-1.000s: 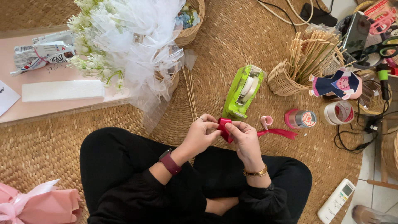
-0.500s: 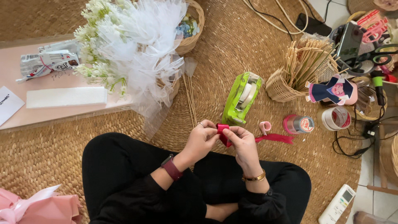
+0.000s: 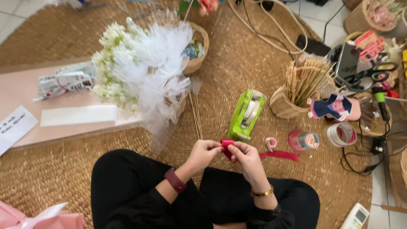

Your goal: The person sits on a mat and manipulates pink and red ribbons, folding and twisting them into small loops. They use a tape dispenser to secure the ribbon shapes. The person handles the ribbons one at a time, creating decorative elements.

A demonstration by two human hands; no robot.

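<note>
Above the woven mat (image 3: 254,63), both hands pinch a folded red ribbon (image 3: 227,144)

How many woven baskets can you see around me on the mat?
4: one behind the white bouquet, one holding sticks, one at the top right corner, one partly hidden under the scissors. More may be hidden.

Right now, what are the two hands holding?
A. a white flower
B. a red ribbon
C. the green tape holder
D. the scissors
B: both the left hand and the right hand pinch a folded bit of red ribbon between their fingertips, just in front of the green tape holder, which lies untouched on the mat.
</note>
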